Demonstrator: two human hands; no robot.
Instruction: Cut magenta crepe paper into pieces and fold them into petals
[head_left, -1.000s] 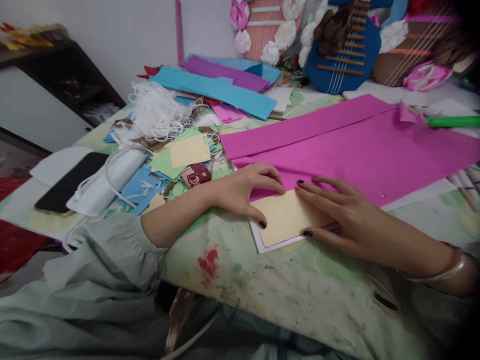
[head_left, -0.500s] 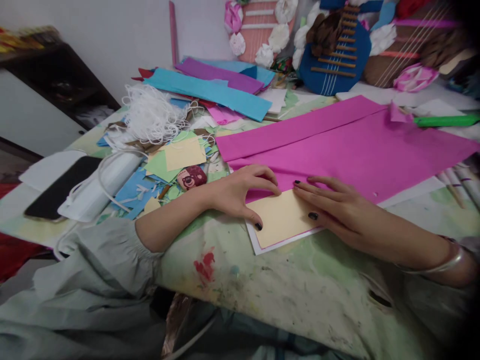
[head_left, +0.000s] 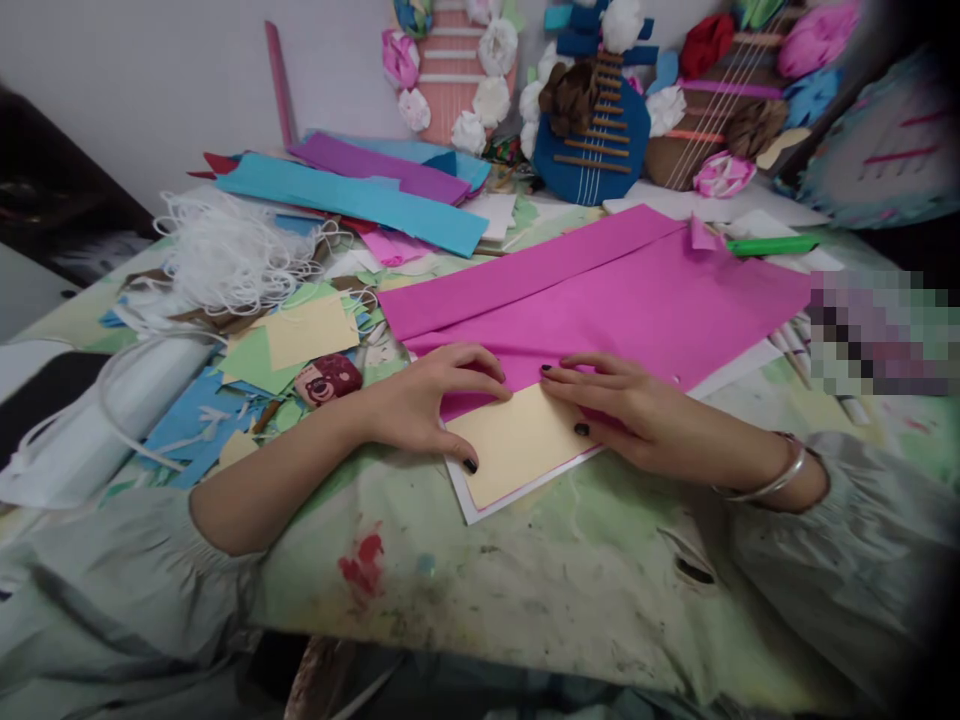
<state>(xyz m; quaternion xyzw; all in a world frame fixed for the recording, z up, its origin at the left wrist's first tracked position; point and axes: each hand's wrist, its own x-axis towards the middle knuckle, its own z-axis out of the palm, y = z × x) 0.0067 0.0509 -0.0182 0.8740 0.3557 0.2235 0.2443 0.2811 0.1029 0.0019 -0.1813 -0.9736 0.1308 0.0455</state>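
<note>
A cream rectangle of card [head_left: 517,440] lies on a large magenta sheet of paper [head_left: 600,300], near its front edge. White paper [head_left: 463,505] shows beneath both. My left hand [head_left: 431,405] rests at the card's left end, thumb and fingers spread apart across it, thumb on its surface. My right hand [head_left: 626,410] lies nearly flat over the card's right end, fingers stretched out and pointing left. The far side of the magenta sheet is folded over in a long strip. Part of the card is hidden under my right hand.
Left of my arm are paper scraps [head_left: 300,340], a dark red eraser-like item [head_left: 328,380] and a tangle of white cord [head_left: 229,250]. Turquoise paper [head_left: 352,205] lies behind. Decorated lute shapes [head_left: 592,140] lean against the wall. A green cutter-like tool [head_left: 772,245] sits at right.
The view has swung to the right, so everything appears further left and more of the right side shows. Both hands keep nearly the same place on the card.
</note>
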